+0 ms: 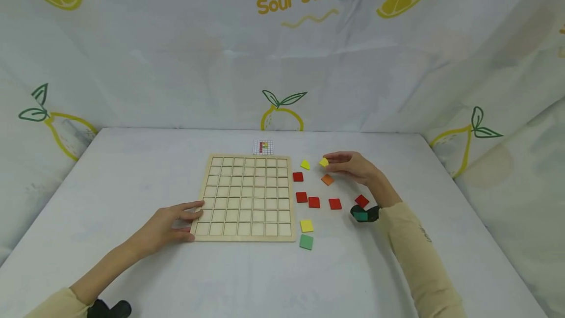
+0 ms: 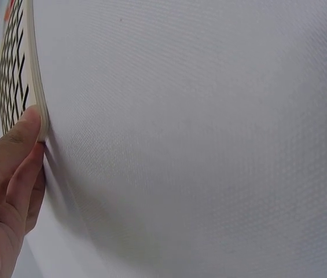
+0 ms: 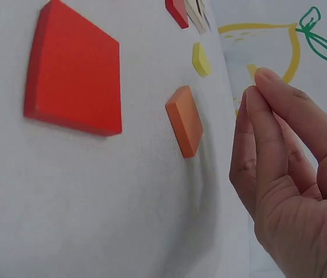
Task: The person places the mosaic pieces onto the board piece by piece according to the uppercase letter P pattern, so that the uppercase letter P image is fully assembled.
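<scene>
A light wooden grid board (image 1: pixel 249 239) lies flat on the white table. My left hand (image 1: pixel 165 229) rests at its near left corner, with fairly straight fingers against the left edge; the thumb (image 2: pixel 29 124) touches the rim in the left wrist view. Right of the board, my right hand (image 1: pixel 353 166) pinches a small yellow piece (image 1: pixel 324 162) between thumb and fingertips. Only a sliver of that piece shows in the right wrist view. Below this hand lies an orange tile (image 1: pixel 327 179), and to its left a yellow piece with a pointed top (image 1: pixel 305 164).
Several red tiles (image 1: pixel 314 202) lie scattered right of the board, one red tile (image 3: pixel 76 69) close to the right wrist. Nearer the front are a yellow square (image 1: pixel 306 225) and a green tile (image 1: pixel 306 242). A small printed grid card (image 1: pixel 263 147) lies behind the board.
</scene>
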